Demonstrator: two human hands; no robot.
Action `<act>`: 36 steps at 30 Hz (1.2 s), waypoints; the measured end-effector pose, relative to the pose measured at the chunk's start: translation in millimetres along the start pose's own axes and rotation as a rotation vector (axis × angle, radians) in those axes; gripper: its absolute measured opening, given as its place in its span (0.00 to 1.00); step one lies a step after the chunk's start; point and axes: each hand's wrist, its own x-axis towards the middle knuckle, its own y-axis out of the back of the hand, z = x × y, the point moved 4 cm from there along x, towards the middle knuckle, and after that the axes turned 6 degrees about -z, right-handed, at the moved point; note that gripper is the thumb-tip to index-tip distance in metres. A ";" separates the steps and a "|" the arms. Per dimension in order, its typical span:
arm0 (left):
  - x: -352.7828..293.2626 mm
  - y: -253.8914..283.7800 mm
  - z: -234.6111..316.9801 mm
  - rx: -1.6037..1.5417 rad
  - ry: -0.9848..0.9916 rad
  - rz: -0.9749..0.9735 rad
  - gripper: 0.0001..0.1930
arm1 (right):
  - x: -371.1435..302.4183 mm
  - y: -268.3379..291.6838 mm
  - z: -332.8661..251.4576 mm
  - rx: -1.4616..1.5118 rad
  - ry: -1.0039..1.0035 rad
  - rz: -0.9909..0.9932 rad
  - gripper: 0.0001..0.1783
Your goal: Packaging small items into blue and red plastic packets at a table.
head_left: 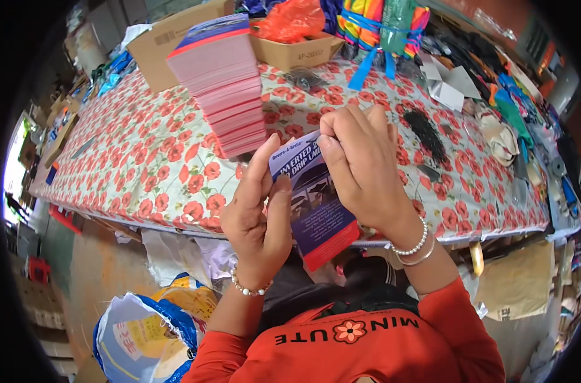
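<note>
"Where's the card (322, 220)?"

"Held up by the near edge of the tabletop (156, 172), slanting, mostly blue with a red strip along the bottom."

"And the fingers?"

"Those of the left hand (249, 223) are clamped on its left side; those of the right hand (367, 169) pinch its upper right edge."

"What else is around?"

"A tall stack of cards (229, 96) farther off to the left, a heap of thin black pieces (426, 135) to the right, and at the far side a cardboard box (297, 56) with an orange plastic bag (290, 21)."
</note>
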 end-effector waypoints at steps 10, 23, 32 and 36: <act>1.8 -5.2 -4.7 0.131 -0.108 -0.031 0.25 | 1.6 -1.7 2.3 -0.175 -0.020 0.024 0.05; 11.8 -12.4 -12.9 -0.078 0.011 -0.042 0.21 | 6.5 -18.3 8.6 -0.008 -0.034 0.034 0.05; 23.0 -21.5 -32.7 -0.685 0.190 -0.017 0.14 | -6.8 -25.8 1.2 0.533 -0.109 0.070 0.06; 22.6 -17.2 -28.6 -0.357 0.018 -0.053 0.12 | -3.5 -16.7 -1.7 0.456 -0.067 -0.048 0.06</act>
